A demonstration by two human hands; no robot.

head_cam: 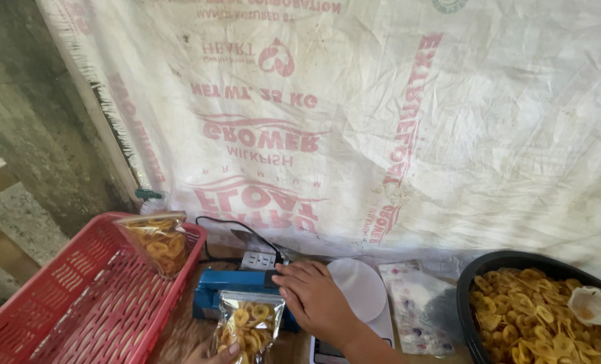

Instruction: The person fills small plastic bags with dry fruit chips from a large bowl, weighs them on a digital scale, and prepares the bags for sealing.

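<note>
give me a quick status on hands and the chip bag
Right hand flat on blue sealer, pressing its arm. Left hand holds chip bag, top at the sealer. Nothing in the way.

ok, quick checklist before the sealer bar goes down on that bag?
1. Right hand on the blue sealer: ok.
2. Left hand holding the chip bag from below: ok.
3. Bag mouth at the sealer: ok; whether it lies flat, cannot tell.
4. Chips clear of the seal line: cannot tell.
5. Sealer cord plugged in: cannot tell.
6. Room in the red basket beside the sealed bag: ok.
</note>
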